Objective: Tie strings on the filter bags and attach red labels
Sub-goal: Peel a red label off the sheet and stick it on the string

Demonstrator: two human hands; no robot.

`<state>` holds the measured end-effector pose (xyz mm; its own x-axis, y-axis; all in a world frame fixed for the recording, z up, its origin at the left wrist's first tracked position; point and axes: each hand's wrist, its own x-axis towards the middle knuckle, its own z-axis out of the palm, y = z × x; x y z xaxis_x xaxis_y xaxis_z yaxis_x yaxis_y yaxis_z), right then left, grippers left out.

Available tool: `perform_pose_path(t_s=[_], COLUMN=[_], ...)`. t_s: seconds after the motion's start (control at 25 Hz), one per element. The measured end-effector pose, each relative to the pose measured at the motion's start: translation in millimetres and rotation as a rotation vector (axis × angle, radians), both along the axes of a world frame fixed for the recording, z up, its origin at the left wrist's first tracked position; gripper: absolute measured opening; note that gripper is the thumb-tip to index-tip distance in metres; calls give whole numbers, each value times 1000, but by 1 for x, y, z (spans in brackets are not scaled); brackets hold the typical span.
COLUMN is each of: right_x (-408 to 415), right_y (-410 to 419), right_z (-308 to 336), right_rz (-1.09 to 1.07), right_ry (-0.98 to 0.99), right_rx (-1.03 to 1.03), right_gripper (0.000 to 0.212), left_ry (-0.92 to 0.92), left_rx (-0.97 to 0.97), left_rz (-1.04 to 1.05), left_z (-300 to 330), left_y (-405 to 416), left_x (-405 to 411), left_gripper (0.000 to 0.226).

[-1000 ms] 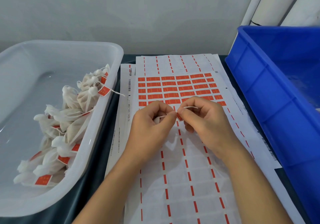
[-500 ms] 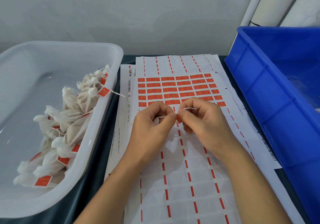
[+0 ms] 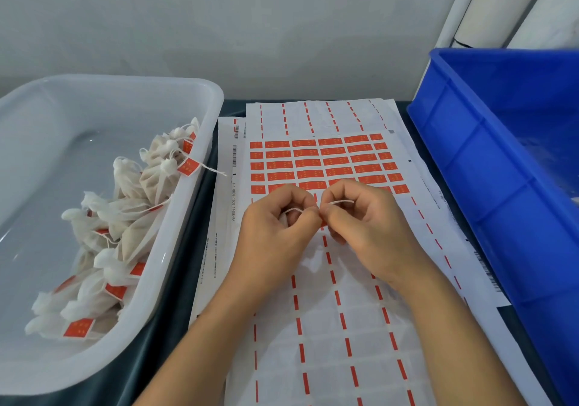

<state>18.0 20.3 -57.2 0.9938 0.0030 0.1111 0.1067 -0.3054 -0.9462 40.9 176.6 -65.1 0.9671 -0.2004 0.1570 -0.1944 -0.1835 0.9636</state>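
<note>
- The left hand (image 3: 275,236) and right hand (image 3: 366,230) meet at the centre of the frame, fingertips touching, above the label sheet (image 3: 322,327).
- Left grip: thumb and forefinger pinch the white string (image 3: 294,210); the other fingers curl round something white, seemingly a filter bag (image 3: 283,217), mostly hidden in the palm.
- Right grip: thumb and forefinger pinch the string's other end, which arcs over the fingers; a sliver of red, probably a label (image 3: 323,224), peeks out just below the pinch, too small to be sure.
- Under the hands, the sheet's lower part shows bare backing with red dashes; rows of unused red labels (image 3: 316,164) fill its upper part, just beyond the knuckles.
- More paper sheets (image 3: 219,217) lie beneath, with barcodes along their edges, on a dark surface (image 3: 185,249).
- At the left of the frame, a white tub (image 3: 194,205) holds a pile of finished bags (image 3: 125,227), each tied and tagged in red; one string hangs over the rim.
- At the right, a blue crate (image 3: 488,186) stands beside the sheets.
- In the upper right corner, pale rolls (image 3: 488,1) lean against the wall.
</note>
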Motion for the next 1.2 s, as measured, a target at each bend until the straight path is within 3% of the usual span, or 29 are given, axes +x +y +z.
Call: perform_pose_path(t_s=[0.32, 0.6, 0.84, 1.2], right_x=[1, 0, 2, 0], right_y=[-2, -1, -2, 0], right_z=[-2, -4, -5, -1], right_rz=[-57, -16, -118, -24], right_ry=[2, 7, -10, -15], right_rx=[96, 14, 34, -4], right_gripper=[11, 13, 8, 13], left_ry=[8, 6, 31, 5], left_rx=[-16, 6, -1, 31], left_rz=[22, 10, 59, 36], left_z=[2, 1, -1, 1], left_y=[0, 1, 0, 2], left_x=[0, 1, 2, 2], left_gripper=[12, 15, 12, 15])
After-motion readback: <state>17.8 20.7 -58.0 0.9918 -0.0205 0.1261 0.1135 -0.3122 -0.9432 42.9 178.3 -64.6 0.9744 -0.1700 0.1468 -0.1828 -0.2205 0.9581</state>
